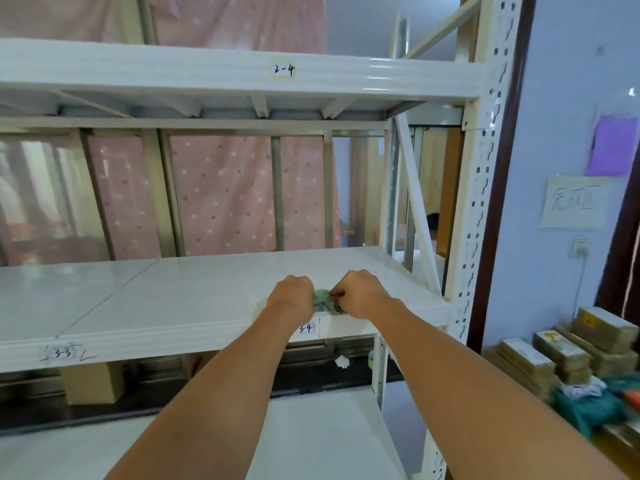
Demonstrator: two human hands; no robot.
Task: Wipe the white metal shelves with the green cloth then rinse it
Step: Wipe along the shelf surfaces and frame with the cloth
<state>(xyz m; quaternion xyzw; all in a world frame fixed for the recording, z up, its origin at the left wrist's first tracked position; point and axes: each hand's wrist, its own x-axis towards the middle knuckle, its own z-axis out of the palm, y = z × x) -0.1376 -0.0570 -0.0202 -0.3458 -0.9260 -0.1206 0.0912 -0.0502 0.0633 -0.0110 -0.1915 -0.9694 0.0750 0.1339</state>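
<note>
Left hand (pixel 292 296) and right hand (pixel 360 294), fingers curled tight, both grip the green cloth (pixel 323 302), wadded at the front edge of the middle shelf (pixel 173 299), near its right end. Bunched this small, it could skip streaks or slip off that edge.

Green cloth (pixel 323 301) — bunched, on white metal shelf (pixel 194 292) front edge

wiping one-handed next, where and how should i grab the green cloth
Probably the exposed bunched middle of the green cloth, from above: it lies crumpled on the middle shelf near its front edge, with the left hand and right hand gripping its ends.
</note>
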